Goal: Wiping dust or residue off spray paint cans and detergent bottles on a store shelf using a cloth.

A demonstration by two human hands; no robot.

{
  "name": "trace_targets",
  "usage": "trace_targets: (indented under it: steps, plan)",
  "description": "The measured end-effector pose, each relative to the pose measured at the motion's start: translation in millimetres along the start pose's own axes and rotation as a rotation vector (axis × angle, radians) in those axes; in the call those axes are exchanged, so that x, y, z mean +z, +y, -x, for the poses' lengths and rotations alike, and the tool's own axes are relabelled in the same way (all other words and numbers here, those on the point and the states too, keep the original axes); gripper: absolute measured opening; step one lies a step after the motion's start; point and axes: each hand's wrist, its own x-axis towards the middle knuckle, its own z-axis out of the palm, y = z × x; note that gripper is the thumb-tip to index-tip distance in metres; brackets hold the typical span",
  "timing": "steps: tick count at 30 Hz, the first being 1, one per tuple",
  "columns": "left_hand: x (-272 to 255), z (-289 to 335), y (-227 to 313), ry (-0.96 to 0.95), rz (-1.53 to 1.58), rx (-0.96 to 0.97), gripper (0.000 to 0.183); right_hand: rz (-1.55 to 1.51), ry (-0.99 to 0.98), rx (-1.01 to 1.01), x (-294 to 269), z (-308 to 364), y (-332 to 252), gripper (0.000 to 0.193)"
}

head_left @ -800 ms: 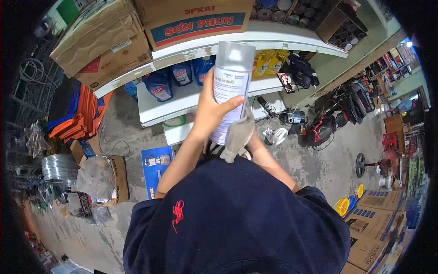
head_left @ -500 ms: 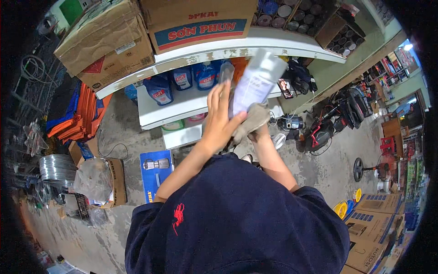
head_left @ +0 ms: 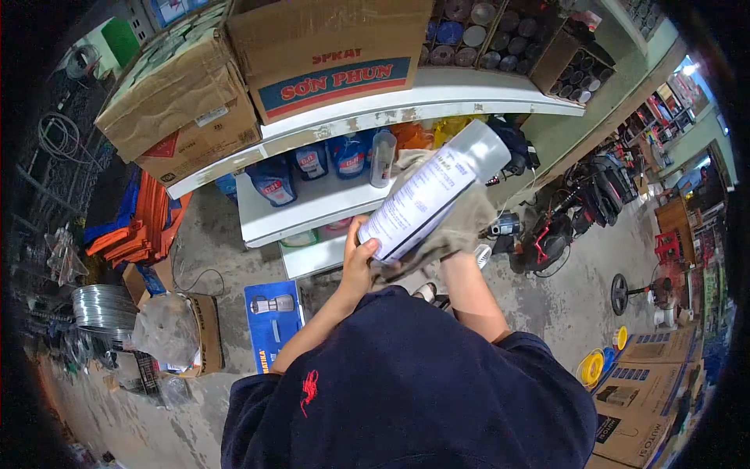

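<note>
A spray can (head_left: 418,199) with a white label and a clear cap is held tilted in front of me, its cap end up and to the right. My left hand (head_left: 359,254) is closed round the can's lower end, thumb on the label. Behind the can, a grey-beige rag (head_left: 462,223) bunches against its right side. My right hand (head_left: 459,266) has hold of this rag, and its fingers are mostly hidden by the cloth and the can.
A white shelf (head_left: 344,125) bears cardboard boxes (head_left: 328,47) and cartons of cans. Blue bottles (head_left: 349,156) and a clear tube (head_left: 383,160) stand below. A blue box (head_left: 272,316) lies left on the floor; a black-and-red machine (head_left: 551,234) stands right.
My left hand has gone from open beside the can to gripping its lower end. The can has tilted further right, its label turned towards me; the rag now spreads behind it.
</note>
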Motion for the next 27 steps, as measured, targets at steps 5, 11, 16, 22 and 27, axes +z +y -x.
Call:
trace_targets:
  steps: [5, 11, 16, 22, 27]
  plan:
    - [-15, 1, 4, -0.147, 0.352, -0.571, 0.053, -0.856, 0.09, 0.114, -2, -3, -7, 0.052]
    - [-10, 3, 10, -0.424, 0.734, -1.089, 0.069, -1.041, 0.051, 0.191, 9, 13, -5, 0.053]
    - [-12, 2, 15, -0.036, 0.482, -1.074, 0.067, -1.206, 0.018, 0.266, 20, 31, 3, 0.054]
    - [-19, -1, 9, -0.268, 0.507, -0.859, 0.066, -1.468, -0.146, 0.264, 4, 35, 41, 0.052]
    - [-26, 0, -5, -0.052, 0.23, -0.616, 0.054, -1.484, -0.106, 0.309, -23, 46, 71, 0.046]
